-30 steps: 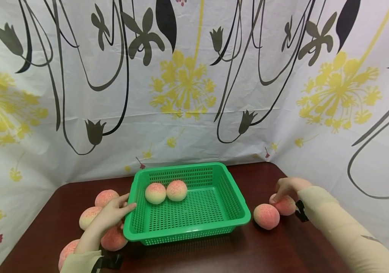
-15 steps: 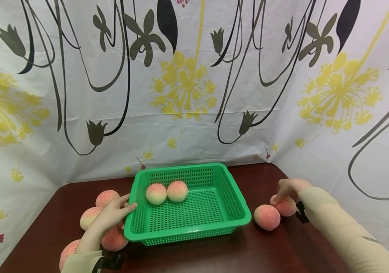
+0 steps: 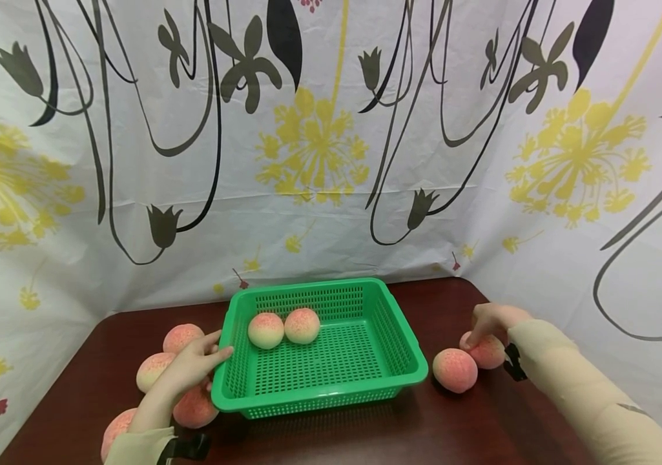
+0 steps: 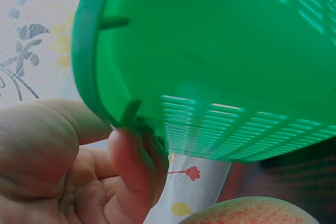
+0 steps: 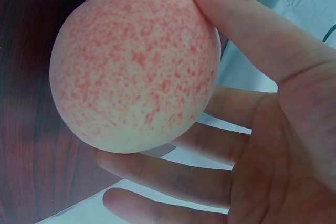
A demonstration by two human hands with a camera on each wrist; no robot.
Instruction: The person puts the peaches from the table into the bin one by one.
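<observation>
My left hand (image 3: 191,363) grips the left rim of a green plastic basket (image 3: 319,389), its thumb over the edge and its fingers curled beneath, as the left wrist view of the basket (image 4: 194,40) shows. Two peaches (image 3: 265,330) lie inside, side by side near the back left. Off to the right of the basket, my right hand (image 3: 496,318) holds a speckled pink peach (image 5: 136,66) between thumb and fingers. Another peach (image 3: 455,371) sits just left of that one, near the basket's right corner.
Several more peaches (image 3: 183,337) lie on the left part of the dark red-brown table (image 3: 319,439), around and under the left forearm. A white floral curtain (image 3: 319,245) closes off the back and both sides.
</observation>
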